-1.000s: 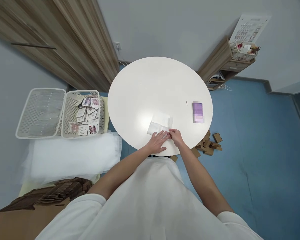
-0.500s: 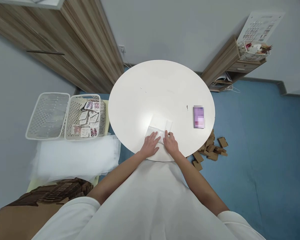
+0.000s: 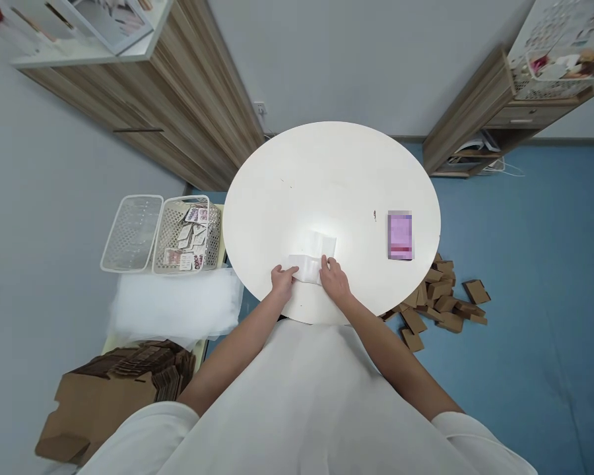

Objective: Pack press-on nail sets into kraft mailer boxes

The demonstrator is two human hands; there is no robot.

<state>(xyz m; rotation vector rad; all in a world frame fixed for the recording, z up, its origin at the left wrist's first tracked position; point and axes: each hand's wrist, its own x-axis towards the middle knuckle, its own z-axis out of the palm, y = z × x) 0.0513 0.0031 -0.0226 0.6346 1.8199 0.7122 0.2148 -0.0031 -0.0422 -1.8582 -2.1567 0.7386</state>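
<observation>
Running left-right below frame centre, 1 white strip touches 2 part-curled hands, left hand and right hand; I cannot tell either grip's hold.

A hand could pass well over the far half of the table, and also through the gap between the right hand and the purple item. In the near middle, both forearms stand in the way, and beside the left table edge the card basket makes the passage narrow.
</observation>
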